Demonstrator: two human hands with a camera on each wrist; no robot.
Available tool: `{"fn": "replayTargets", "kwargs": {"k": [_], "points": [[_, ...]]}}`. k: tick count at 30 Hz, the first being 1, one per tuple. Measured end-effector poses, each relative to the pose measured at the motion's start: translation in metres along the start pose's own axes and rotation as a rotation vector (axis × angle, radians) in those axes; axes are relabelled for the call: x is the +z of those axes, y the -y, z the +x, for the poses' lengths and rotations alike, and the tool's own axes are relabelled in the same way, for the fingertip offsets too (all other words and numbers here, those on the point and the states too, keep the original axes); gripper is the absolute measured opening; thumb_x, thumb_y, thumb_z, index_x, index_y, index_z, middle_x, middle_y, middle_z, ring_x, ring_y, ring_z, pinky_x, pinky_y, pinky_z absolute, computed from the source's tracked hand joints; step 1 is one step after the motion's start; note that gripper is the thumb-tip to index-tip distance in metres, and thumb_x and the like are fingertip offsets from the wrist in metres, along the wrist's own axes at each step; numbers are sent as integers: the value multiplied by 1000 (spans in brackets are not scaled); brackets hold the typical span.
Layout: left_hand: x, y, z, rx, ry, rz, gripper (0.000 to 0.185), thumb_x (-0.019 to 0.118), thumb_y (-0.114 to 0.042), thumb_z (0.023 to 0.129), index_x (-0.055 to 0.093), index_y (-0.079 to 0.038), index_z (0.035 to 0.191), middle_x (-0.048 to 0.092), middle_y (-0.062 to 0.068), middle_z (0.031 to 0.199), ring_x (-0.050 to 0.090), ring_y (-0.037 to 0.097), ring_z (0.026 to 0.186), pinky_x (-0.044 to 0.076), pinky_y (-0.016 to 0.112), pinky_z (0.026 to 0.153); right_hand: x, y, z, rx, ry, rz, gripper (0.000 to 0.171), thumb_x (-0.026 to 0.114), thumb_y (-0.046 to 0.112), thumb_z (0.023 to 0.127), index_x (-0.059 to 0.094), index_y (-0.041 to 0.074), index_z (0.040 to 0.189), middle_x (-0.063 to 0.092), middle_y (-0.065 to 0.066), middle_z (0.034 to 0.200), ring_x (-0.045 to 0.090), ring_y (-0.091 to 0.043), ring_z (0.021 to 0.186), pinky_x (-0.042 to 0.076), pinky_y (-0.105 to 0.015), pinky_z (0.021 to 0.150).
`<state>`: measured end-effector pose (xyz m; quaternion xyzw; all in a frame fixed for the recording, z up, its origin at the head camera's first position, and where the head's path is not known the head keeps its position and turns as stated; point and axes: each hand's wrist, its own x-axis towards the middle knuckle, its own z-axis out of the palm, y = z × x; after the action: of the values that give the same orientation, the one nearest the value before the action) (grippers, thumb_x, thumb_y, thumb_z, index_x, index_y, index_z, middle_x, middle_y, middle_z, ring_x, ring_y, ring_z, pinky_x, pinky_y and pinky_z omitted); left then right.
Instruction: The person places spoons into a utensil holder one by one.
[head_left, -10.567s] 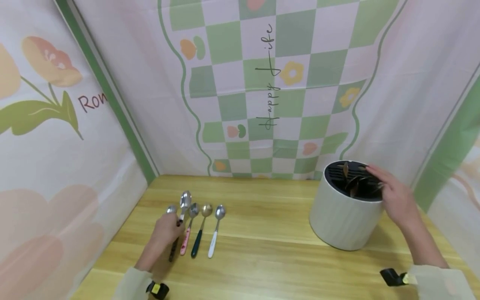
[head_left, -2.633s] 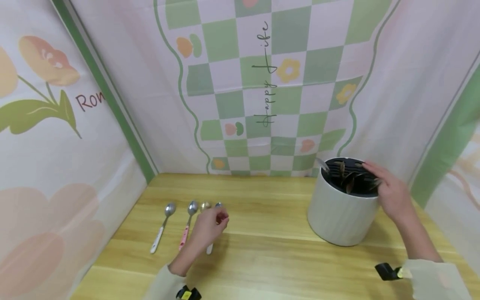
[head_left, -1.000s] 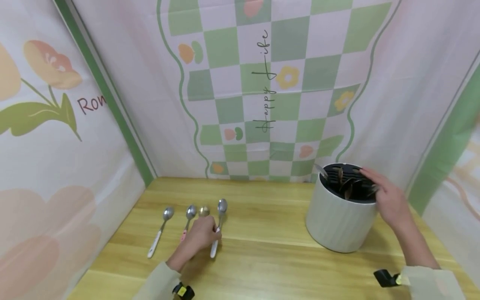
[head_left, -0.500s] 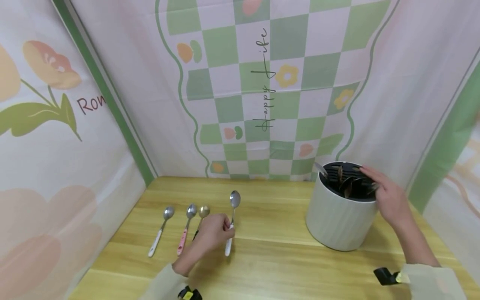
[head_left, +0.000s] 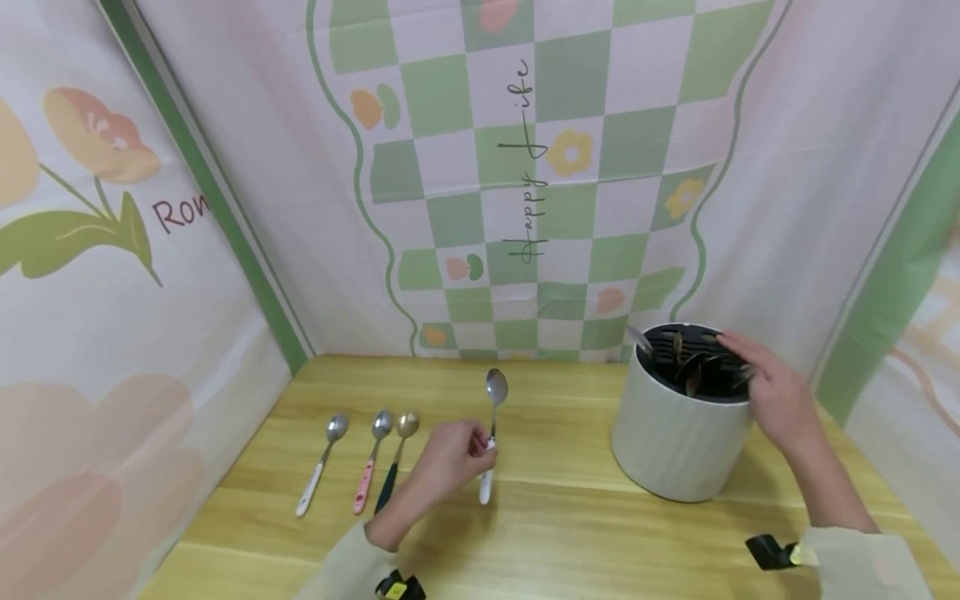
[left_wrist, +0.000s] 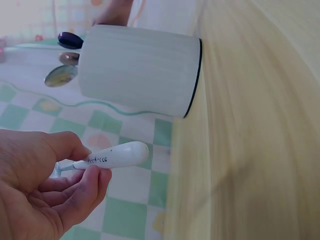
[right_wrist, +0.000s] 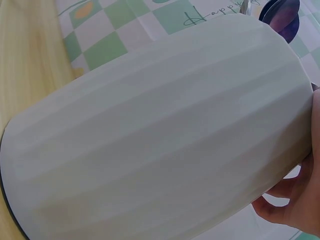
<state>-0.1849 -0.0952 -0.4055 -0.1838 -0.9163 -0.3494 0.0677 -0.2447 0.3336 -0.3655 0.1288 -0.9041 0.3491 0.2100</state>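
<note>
My left hand (head_left: 453,454) pinches a spoon (head_left: 497,387) by its white handle, between thumb and fingertips. In the left wrist view the handle (left_wrist: 122,155) bears small dark lettering, and most of the bowl is hidden. At the right stands a white ribbed utensil holder (head_left: 678,450) with a black slotted top, several utensils standing in it. My right hand (head_left: 783,404) rests against its upper right rim, fingers along the edge. The right wrist view shows bent fingers (right_wrist: 272,210) beside the holder's wall (right_wrist: 160,130).
Left of my left hand lie three spoons: one with a white handle (head_left: 309,492), one with a pink handle (head_left: 363,487), one with a dark green handle (head_left: 387,486). A patterned curtain (head_left: 510,167) hangs behind the wooden table (head_left: 555,533).
My left hand moved from the left end of the spoon row, took the rightmost white-handled spoon and carried it right. A black-handled spoon left the table; a utensil appeared at the holder's left. Right hand stayed.
</note>
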Motion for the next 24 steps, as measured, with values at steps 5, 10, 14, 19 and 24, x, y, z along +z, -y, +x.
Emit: {"fn": "replayTargets", "kwargs": {"k": [5, 10, 14, 19, 24], "points": [[4, -11, 5, 31, -6, -4, 8, 73, -9, 86, 66, -6, 86, 68, 1, 77, 56, -1, 65, 51, 11, 59, 0, 0, -1, 1, -2, 5, 56, 18, 2, 99, 43, 3, 149, 34, -24, 157, 22, -43, 150, 12, -46, 127], [9, -23, 12, 59, -9, -29, 7, 72, -9, 87, 66, -5, 87, 69, 2, 78, 58, -1, 66, 51, 10, 60, 0, -1, 0, -2, -3, 9, 56, 18, 2, 99, 43, 3, 149, 35, -25, 157, 22, -44, 149, 12, -47, 127], [11, -33, 17, 89, -19, -32, 6, 72, -9, 88, 67, -5, 89, 70, 3, 80, 59, -1, 67, 51, 9, 61, 0, 0, 0, 4, 2, 17, 56, 18, 2, 98, 43, 3, 149, 34, -25, 157, 23, -49, 147, 15, -61, 122], [13, -47, 22, 123, -35, -22, 7, 72, -9, 88, 68, -5, 89, 71, 4, 81, 60, -1, 68, 50, 7, 61, -1, 0, 0, 16, 9, 19, 57, 18, 3, 99, 42, 5, 150, 33, -23, 158, 23, -50, 147, 17, -67, 118], [16, -58, 29, 145, -38, -17, 7, 72, -10, 89, 68, -5, 90, 72, 4, 82, 61, -2, 68, 50, 6, 62, -1, 1, 0, 14, 10, 19, 56, 18, 3, 99, 42, 3, 149, 34, -25, 157, 25, -52, 145, 20, -70, 115]]}}
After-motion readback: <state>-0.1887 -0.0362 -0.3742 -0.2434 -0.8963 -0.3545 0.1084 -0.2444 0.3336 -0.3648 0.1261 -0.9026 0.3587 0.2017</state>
